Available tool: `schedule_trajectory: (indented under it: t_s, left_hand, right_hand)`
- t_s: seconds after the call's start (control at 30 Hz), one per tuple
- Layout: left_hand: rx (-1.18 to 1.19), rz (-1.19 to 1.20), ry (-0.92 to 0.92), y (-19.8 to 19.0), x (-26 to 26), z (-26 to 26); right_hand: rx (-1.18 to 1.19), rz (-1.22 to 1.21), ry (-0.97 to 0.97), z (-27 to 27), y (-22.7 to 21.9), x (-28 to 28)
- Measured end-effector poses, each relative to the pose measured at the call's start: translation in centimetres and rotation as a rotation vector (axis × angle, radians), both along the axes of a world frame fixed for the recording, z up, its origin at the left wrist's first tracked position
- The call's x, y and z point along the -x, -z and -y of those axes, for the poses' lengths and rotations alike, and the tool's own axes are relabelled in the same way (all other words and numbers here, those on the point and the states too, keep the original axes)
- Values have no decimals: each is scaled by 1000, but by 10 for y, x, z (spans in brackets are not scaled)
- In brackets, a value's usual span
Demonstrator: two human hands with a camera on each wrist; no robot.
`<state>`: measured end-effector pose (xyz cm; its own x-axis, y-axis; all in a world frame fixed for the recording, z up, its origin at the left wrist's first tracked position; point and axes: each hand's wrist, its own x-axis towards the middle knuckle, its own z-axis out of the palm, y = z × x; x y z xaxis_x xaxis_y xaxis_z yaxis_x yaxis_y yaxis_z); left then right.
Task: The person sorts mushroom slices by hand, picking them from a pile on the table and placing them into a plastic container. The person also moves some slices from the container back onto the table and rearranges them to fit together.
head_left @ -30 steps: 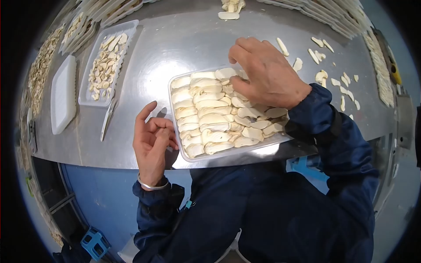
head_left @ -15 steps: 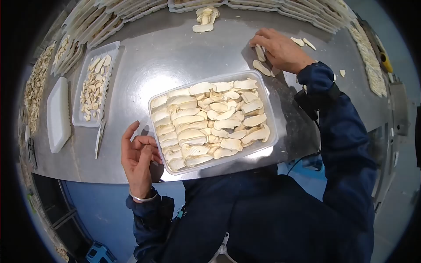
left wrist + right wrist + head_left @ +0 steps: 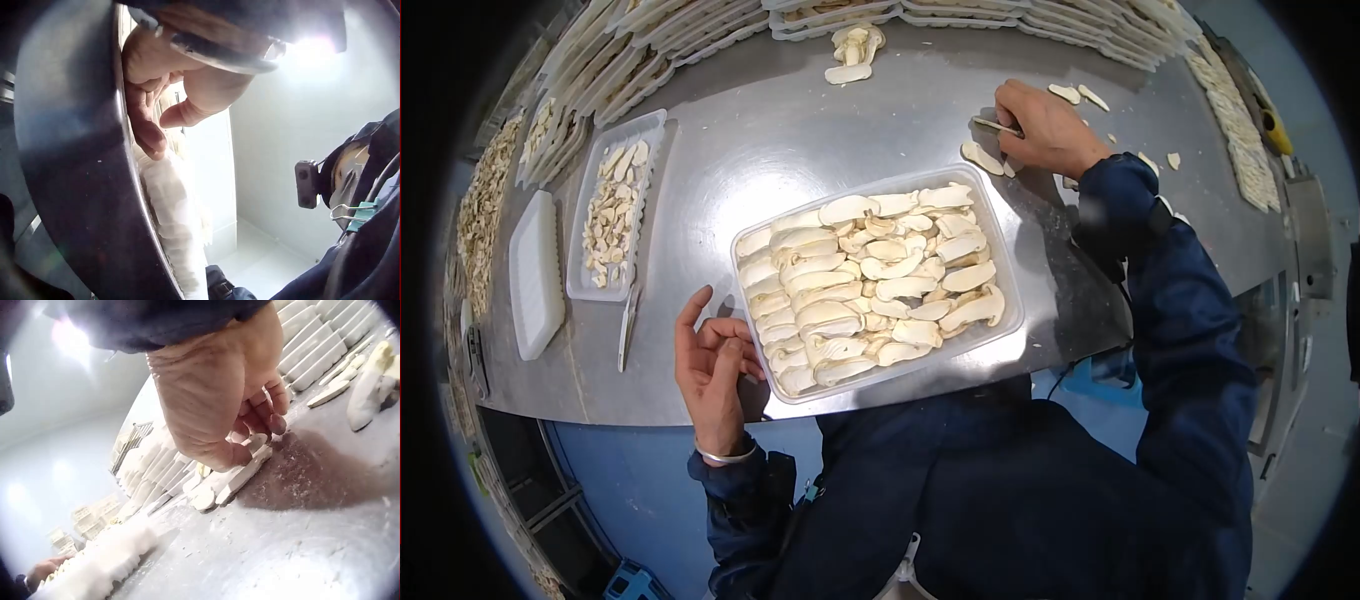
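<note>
A clear plastic tray (image 3: pixel 1010 330) filled with overlapping rows of mushroom slices (image 3: pixel 887 268) lies at the table's front edge. My left hand (image 3: pixel 716 385) rests against the tray's left side, its fingers loosely bent; the left wrist view shows its fingertips at the tray wall (image 3: pixel 165 200). Beyond the tray's far right corner, my right hand (image 3: pixel 1048 130) pinches a mushroom slice (image 3: pixel 997 126) standing on edge. In the right wrist view thumb and fingers meet at that slice (image 3: pixel 244 478), low over the metal. Another loose slice (image 3: pixel 978 156) lies just below this hand.
A smaller tray of mushroom pieces (image 3: pixel 660 135), a white upturned tray (image 3: pixel 537 275) and a knife (image 3: pixel 629 325) lie on the left. Stacked filled trays (image 3: pixel 960 15) line the back, with a small mushroom pile (image 3: pixel 855 50) before them. Loose slices (image 3: pixel 1090 97) lie at right.
My right hand has left the tray for the loose slices behind it at right and now pinches one. The left hand stays at the tray's left side. The head view has shifted.
</note>
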<state>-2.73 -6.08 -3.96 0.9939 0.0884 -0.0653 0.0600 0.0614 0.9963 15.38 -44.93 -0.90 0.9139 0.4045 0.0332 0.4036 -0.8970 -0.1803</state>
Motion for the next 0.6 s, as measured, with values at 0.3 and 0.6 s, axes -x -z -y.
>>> schedule_trajectory:
  t_s: [0.3,0.6]
  left_hand:
    - [12,1,11,0,1,0]
    - [45,-14,3,0,1,-1]
  right_hand:
    - [-57,71,-73,6,10,-2]
    - [-233,228,-292,-65,-26,49]
